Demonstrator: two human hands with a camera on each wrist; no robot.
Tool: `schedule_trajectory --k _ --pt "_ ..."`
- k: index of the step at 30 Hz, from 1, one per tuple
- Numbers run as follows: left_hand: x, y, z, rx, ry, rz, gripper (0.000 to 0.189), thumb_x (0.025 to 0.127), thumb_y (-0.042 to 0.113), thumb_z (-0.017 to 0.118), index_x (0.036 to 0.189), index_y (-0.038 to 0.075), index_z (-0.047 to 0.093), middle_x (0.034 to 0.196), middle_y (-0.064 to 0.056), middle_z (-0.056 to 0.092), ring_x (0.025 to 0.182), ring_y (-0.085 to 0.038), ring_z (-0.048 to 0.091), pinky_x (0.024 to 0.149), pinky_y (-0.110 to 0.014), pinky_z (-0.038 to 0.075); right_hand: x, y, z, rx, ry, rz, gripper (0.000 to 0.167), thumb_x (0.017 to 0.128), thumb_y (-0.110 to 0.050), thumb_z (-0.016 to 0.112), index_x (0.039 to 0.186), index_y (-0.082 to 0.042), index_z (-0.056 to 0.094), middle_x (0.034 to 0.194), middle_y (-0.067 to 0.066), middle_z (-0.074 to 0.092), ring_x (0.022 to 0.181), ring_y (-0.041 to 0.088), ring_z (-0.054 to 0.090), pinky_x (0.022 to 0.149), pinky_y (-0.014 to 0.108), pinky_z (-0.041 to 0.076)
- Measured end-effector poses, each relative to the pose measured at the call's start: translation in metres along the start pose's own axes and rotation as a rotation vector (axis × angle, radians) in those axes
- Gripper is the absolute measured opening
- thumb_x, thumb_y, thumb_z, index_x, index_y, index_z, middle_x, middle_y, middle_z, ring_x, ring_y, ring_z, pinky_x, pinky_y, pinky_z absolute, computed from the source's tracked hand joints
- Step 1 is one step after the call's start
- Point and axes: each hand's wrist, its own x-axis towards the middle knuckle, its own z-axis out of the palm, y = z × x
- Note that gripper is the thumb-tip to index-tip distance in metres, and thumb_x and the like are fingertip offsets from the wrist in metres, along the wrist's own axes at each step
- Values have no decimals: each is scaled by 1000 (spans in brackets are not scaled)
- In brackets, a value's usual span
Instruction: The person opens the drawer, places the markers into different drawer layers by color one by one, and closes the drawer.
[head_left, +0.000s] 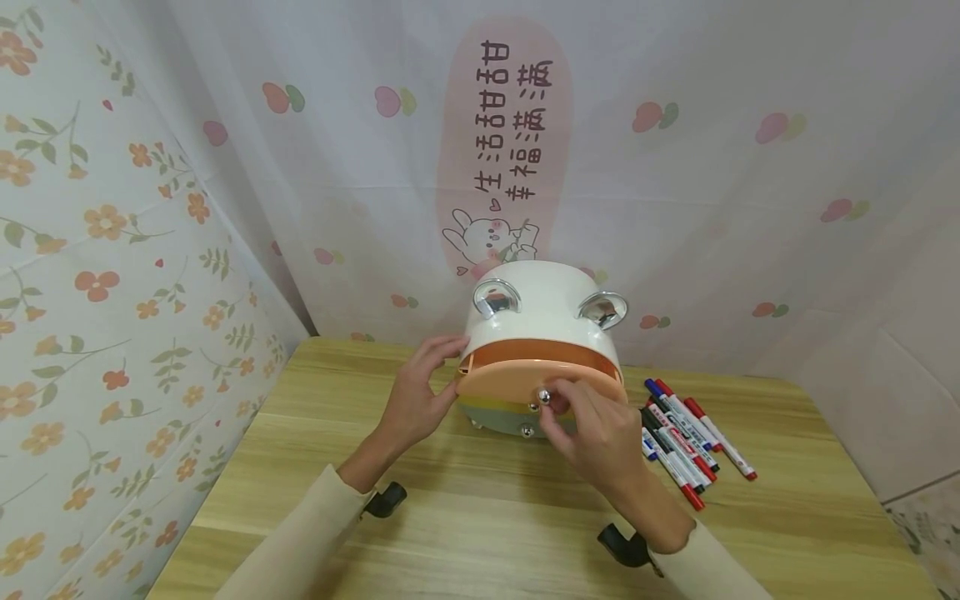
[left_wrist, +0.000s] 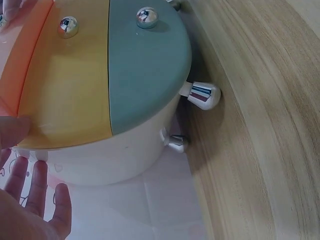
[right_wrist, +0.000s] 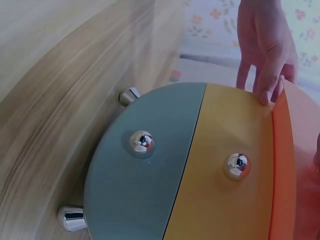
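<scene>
A small white drawer cabinet [head_left: 540, 287] with two silver ears stands on the table. Its orange top drawer [head_left: 498, 379] is partly pulled out, and I see into its gap. With thumb and fingers my right hand [head_left: 603, 433] pinches the round silver knob [head_left: 544, 396] of that drawer. My left hand [head_left: 412, 392] touches the cabinet's left side, its fingers fairly straight and the thumb near the front edge. Below the orange drawer, the yellow drawer [right_wrist: 225, 130] and the grey-green drawer [right_wrist: 145, 185] are closed, each with a silver knob.
Several red, blue and black markers [head_left: 686, 442] lie in a pile on the wooden table [head_left: 450, 533], right of the cabinet. A printed curtain [head_left: 360, 183] hangs close behind it. Short silver feet [left_wrist: 202, 95] hold the cabinet off the tabletop.
</scene>
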Motion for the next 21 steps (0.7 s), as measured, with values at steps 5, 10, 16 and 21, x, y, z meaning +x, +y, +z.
schedule_trajectory --k 5,10,16,21 --pt "0 0 -1 -7 6 13 57 90 -11 85 143 3 70 141 -13 67 126 -33 68 99 -54 58 0 -5 -4 -7 11 -29 24 105 -22 65 103 0 76 75 2 72 57 14 65 40 26 44" --pt "0 0 0 -13 1 5 60 88 -13 85 144 3 70 142 -13 67 125 -34 68 99 -56 58 1 -10 -7 -5 42 -55 22 103 -18 65 101 0 76 73 2 72 54 12 64 39 22 39" --pt "0 1 -1 -25 -2 4 57 90 -9 85 144 3 70 143 -13 67 127 -34 67 100 -57 57 1 -15 -12 6 79 -76 21 102 -16 65 97 1 77 72 2 72 53 11 64 42 24 44" --pt "0 1 -1 -24 0 5 57 90 -8 85 144 3 70 143 -13 67 129 -34 66 100 -56 57 -1 -19 -16 24 70 -83 21 103 -16 65 96 1 76 71 1 71 53 11 63 42 22 43"
